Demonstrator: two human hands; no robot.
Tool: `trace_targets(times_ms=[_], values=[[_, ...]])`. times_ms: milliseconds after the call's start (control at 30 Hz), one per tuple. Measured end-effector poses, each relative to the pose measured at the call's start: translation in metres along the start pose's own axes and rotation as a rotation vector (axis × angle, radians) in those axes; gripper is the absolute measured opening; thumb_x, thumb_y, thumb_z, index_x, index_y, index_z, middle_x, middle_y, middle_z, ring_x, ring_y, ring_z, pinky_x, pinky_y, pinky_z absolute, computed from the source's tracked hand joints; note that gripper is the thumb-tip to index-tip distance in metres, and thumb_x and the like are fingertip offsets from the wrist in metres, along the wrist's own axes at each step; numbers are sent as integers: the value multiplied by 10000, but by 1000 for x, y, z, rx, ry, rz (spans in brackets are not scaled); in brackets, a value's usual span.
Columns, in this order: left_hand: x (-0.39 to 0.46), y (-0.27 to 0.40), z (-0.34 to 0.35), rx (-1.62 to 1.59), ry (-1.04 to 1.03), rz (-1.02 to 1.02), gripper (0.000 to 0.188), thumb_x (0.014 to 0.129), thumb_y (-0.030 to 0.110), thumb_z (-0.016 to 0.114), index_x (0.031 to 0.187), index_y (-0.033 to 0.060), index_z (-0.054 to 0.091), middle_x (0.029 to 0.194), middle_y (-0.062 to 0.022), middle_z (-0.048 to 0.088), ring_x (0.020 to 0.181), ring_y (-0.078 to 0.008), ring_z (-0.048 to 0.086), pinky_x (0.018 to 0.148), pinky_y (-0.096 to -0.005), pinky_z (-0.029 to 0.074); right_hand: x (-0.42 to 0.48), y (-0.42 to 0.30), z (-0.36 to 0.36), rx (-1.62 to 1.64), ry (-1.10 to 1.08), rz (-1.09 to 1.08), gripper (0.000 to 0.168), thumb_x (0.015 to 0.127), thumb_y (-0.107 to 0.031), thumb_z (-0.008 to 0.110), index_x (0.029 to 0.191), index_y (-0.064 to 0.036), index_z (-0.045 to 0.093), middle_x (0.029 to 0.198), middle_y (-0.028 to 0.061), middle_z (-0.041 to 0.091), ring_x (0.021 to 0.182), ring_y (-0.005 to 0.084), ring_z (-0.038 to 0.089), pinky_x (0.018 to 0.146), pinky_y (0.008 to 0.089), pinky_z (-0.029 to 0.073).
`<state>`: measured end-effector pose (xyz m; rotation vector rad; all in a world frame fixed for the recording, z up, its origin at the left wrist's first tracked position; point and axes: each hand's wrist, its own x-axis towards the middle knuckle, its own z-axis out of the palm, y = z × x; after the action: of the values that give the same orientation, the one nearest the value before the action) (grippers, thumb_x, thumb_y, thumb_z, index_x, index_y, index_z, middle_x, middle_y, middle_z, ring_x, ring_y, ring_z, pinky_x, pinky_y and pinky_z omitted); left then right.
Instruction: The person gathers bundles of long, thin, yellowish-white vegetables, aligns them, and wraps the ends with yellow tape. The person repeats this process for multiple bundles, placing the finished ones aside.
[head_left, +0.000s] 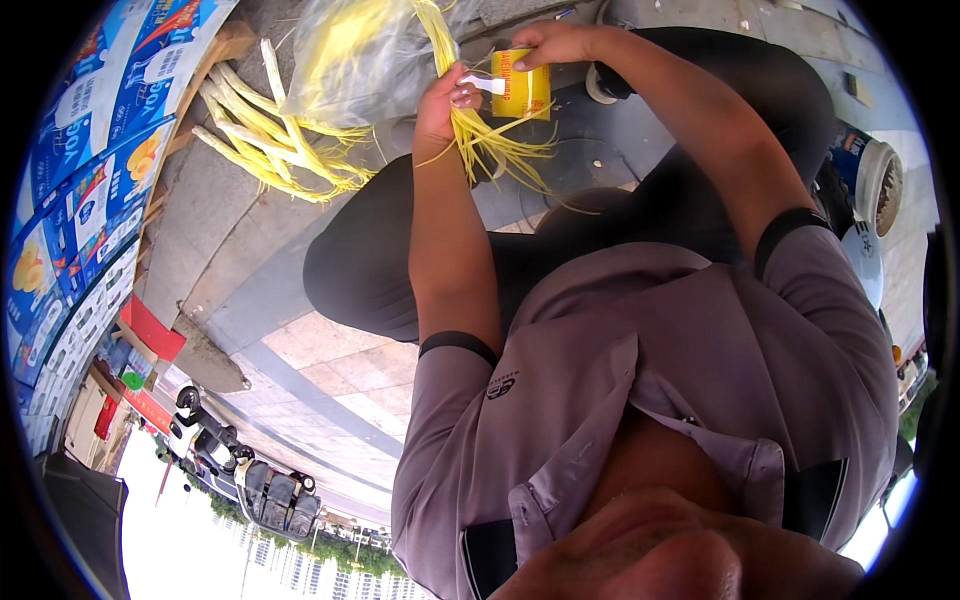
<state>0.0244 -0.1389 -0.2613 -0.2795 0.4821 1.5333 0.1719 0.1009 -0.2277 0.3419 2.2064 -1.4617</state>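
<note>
My left hand (448, 105) grips a bundle of long yellow leafy stalks (480, 146), which look like blanched chives. The loose leaf tips fan out below the fist, and the rest of the bundle runs up past the top edge of the picture. In my right hand (559, 43) is a roll of yellow printed wrapping tape (517, 90), held at its top end. A short white strip (486, 83) spans from the left fingers to the roll. Left of the left hand, several bundles of pale-stemmed yellow stalks (277, 139) lie on the paving.
A clear plastic bag (337, 67) with yellow contents sits beside the bundles. Stacked blue printed cartons (105, 142) on wooden pallets (217, 49) line the left side. To the right stands a bucket (877, 184). Parked scooters and a three-wheeler (277, 495) appear at lower left.
</note>
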Motion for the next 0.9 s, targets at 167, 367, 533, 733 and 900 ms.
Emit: trace_targets(times_ms=[167,367,533,733,900], values=[[3,-4,-1,2,8,14,131,1034,173,587,1015,43,581,812,4,510,614,-60,433,507,-190,370,-2,7,-3,-84,-34,-81,392,886,-364,733,1133,-68,662,1041,112,705,999,237,646,863,380,487],[8,-13,9,86,-31,32,131,1022,170,605,1033,40,584,841,-5,518,624,-56,425,501,-185,360,-9,4,8,-337,136,-34,458,873,-346,742,1231,-81,634,1140,140,692,1070,267,664,911,409,508],[4,-12,14,101,-56,36,120,1022,160,602,1045,43,588,848,-7,518,623,-48,413,500,-177,347,-12,-5,20,-128,108,92,631,846,-237,762,1423,-147,522,1244,143,646,1155,286,627,989,396,491],[-2,-13,23,118,-54,-7,107,1016,148,609,1022,41,600,825,4,513,611,-42,404,500,-175,337,3,3,18,174,-146,46,738,786,-61,748,1463,-141,466,1210,138,631,1145,258,605,994,365,490],[-3,-9,17,78,-64,-51,96,1011,135,620,979,48,592,804,7,511,619,-40,412,499,-180,333,8,-2,14,143,-211,80,595,749,-46,796,1278,-71,524,1092,113,649,1036,219,616,876,346,510]])
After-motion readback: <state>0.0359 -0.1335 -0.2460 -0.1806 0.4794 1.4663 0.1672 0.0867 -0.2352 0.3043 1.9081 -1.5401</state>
